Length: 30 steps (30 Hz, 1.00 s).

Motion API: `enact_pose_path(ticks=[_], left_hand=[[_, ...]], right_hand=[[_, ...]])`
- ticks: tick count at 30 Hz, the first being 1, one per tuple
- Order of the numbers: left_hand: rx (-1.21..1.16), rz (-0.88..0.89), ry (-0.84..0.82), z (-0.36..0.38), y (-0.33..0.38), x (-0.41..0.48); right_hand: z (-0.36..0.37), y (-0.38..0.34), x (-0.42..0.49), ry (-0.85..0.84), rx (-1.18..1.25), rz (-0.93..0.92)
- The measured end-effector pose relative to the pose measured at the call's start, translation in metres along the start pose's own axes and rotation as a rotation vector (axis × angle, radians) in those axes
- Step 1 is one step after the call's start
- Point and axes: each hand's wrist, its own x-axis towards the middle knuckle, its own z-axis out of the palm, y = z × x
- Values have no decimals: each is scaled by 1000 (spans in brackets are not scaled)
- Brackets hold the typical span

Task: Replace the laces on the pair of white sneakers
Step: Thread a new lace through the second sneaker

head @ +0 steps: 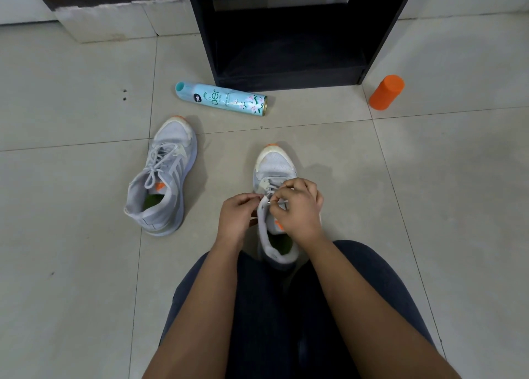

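Threading: a seated person bends over the near sneaker [274, 164], low in the centre of the frame, toe pointing up the picture and heel tucked between dark-trousered knees.
Left hand [236, 215]: fingers curled, tips pinched at the shoe's eyelet edge on what looks like the lace [269, 189]; the exact hold is too small to be sure of.
Right hand [297, 204]: curled over the tongue, thumb and fingertips nipping the lace close to a small pale tip.
Lace, handling: a thin, soft, limp cord. It will likely flop and slip unless held right at its stiff tip, the best place to grasp it for poking through an eyelet.
Near sneaker, handling: light, with a mesh upper that probably gives under pressure. It is best steadied at the eyelet edge or the firmer sole.
Far sneaker [169, 178]: left of centre, tipped toward its side, well apart from both hands, with a lace threaded through it.
Progress: one shoe looks laced and this one seems midway.
Floor clutter: a pale blue spray can [223, 99] lies above the shoes, an orange bottle [386, 92] stands at upper right, and a black cabinet [286, 35] fills top centre.
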Motion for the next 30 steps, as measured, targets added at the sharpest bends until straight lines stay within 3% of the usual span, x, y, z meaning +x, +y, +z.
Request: enact_pose_path(ticks=[4, 9, 12, 19, 25, 30], left_hand=[[-3, -54, 1, 1, 2, 2], [84, 43, 17, -1, -6, 4], [51, 14, 48, -1, -5, 4], [-44, -38, 40, -1, -6, 6], [-40, -33, 40, -2, -7, 7], [-24, -14, 48, -2, -5, 5]], right_hand=[[6, -1, -1, 89, -55, 17], [9, -3, -2, 138, -83, 31], [6, 0, -1, 179, -85, 69], [11, -4, -3, 146, -95, 6], [17, -9, -6, 230, -137, 17], [16, -5, -3, 174, -67, -34]])
